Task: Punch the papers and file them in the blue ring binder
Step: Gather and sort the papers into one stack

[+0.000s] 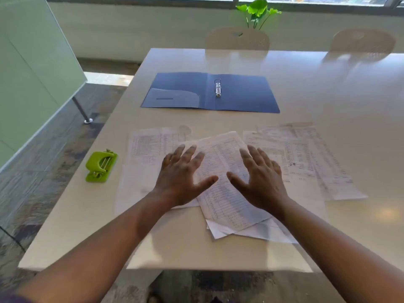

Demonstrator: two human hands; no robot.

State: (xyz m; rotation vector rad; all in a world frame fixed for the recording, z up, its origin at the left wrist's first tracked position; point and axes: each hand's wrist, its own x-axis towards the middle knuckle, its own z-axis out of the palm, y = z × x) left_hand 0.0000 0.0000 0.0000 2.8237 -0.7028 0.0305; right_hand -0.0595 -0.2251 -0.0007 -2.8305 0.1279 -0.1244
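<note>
1. Two bare forearms come in from the bottom edge and reach forward over the near edge of the pale beige rectangular table [328, 88].
2. The left hand [182, 180] is spread wide, palm down, fingers apart, over the loose white printed paper sheets [225, 193]. It holds nothing. Whether the palm presses on the paper or floats just above it, I cannot tell.
3. The right hand [261, 182] is spread in the same way, palm down, beside the left one, over the tilted top sheet. It also holds nothing.
4. The sheets lie in a loose, overlapping pile in the middle of the table. Some are turned at an angle, and more sheets spread out to the left and to the right of the hands.
5. The small lime-green plastic hole punch [101, 166] stands on the table to the left of the papers, apart from them.
6. The blue ring binder [240, 99] lies open and flat beyond the papers, well apart from the hands. Its metal ring mechanism [217, 88] sits near the middle fold.
7. At the far side of the table are two pale chairs [237, 40], and behind them a green leafy plant [258, 9] under the window.
</note>
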